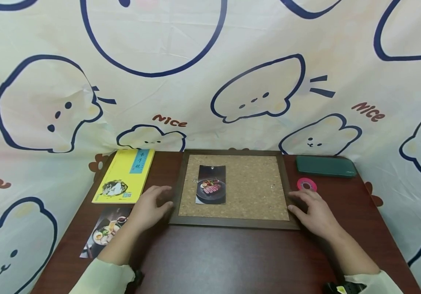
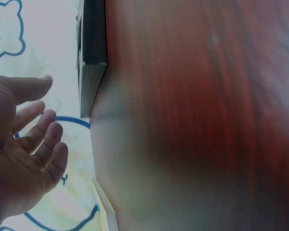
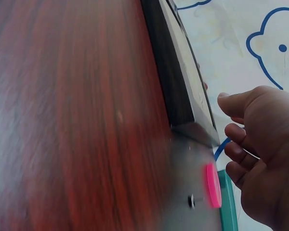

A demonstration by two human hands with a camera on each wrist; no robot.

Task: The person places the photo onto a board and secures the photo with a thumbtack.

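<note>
A cork board (image 1: 256, 188) with a dark brown wooden frame lies between my two hands. One photo card (image 1: 211, 196) of a plate of food is on its left half, with a small pin head at the card's top edge. My left hand (image 1: 148, 210) is beside the frame's left side, its fingers loosely bent and nothing in them. At the lower right side of the frame is my right hand (image 1: 317, 216), thumb and fingertips close to the edge. In the right wrist view, its thumb points at the frame's corner (image 3: 195, 127) and the palm holds nothing.
Left of the board lie a yellow book (image 1: 122, 175) and a second food photo (image 1: 100, 234), partly behind my left forearm. To the right are a pink ring-shaped roll (image 1: 300, 182), a dark green case (image 1: 326, 166) and a small pin-like piece (image 3: 191, 201). A printed cloth (image 1: 196, 102) hangs behind the table.
</note>
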